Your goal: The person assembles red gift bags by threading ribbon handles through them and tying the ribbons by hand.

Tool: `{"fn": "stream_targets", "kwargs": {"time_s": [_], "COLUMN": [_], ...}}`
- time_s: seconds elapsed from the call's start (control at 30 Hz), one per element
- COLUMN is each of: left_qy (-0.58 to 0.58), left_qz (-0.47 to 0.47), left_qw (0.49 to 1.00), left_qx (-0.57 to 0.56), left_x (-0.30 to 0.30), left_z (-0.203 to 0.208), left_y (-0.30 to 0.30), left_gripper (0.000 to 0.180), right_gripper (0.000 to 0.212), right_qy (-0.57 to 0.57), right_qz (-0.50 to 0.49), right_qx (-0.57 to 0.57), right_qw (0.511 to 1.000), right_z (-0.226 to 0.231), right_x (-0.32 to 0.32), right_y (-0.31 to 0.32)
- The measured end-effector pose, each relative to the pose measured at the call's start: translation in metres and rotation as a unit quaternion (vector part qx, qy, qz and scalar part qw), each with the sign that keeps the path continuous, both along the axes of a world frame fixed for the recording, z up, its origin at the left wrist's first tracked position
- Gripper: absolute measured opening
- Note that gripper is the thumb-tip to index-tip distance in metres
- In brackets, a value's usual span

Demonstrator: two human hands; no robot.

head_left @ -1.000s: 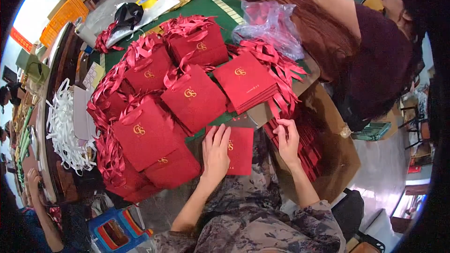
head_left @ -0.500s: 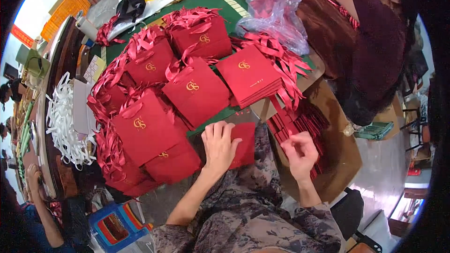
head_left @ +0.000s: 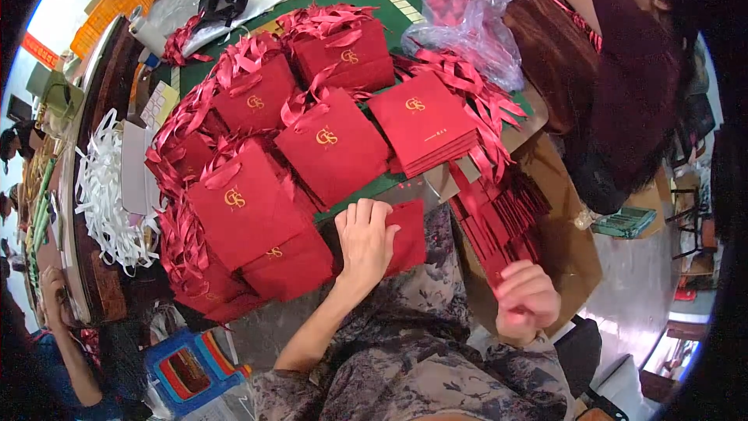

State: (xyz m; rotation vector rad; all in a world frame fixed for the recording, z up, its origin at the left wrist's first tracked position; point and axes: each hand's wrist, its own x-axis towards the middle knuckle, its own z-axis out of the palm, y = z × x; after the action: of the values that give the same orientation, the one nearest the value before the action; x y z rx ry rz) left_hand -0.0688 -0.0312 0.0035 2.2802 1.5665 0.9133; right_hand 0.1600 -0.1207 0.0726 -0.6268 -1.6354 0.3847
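Note:
My left hand (head_left: 365,243) lies over a flat red paper bag (head_left: 408,234) at the near edge of the table, thumb spread away from the fingers. Part of that bag is hidden under the hand. On the right, my right hand (head_left: 527,301) is closed, with the fingers pinched on a red ribbon (head_left: 477,206) that stretches down from the table edge. Its fingertips are a little blurred. Behind that ribbon, a bundle of folded red bags (head_left: 520,206) stands in a brown cardboard box (head_left: 573,269). A neat stack of red bags (head_left: 421,121) with gold emblems sits just beyond.
Several more piles of red bags (head_left: 249,199) with ribbon handles cover the green table (head_left: 389,39). White ribbons (head_left: 113,195) hang at the left. A clear plastic bag (head_left: 467,31) lies at the back. A co-worker in a dark sleeve (head_left: 631,93) is at the far right.
My right hand has moved down and to the right, drawing the red ribbon out longer. My left hand stays on the bag. The view has shifted slightly.

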Motion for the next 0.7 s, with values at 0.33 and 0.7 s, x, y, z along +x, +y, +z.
{"fn": "stream_targets", "kwargs": {"time_s": [0.33, 0.7], "left_qy": [-0.041, -0.077], "left_qz": [0.007, -0.002], "left_qw": [0.994, 0.988], "left_qx": [-0.105, -0.136], "left_x": [-0.011, -0.008], "left_z": [-0.002, 0.016], "left_y": [0.003, 0.001], "left_gripper": [0.027, 0.022], "right_gripper": [0.016, 0.013], "right_qy": [-0.069, -0.072], "right_qz": [-0.116, -0.147], "right_qx": [-0.25, -0.35], "right_qw": [0.959, 0.922], "right_z": [0.01, -0.068], "right_x": [-0.043, -0.072], "right_y": [0.029, 0.069]}}
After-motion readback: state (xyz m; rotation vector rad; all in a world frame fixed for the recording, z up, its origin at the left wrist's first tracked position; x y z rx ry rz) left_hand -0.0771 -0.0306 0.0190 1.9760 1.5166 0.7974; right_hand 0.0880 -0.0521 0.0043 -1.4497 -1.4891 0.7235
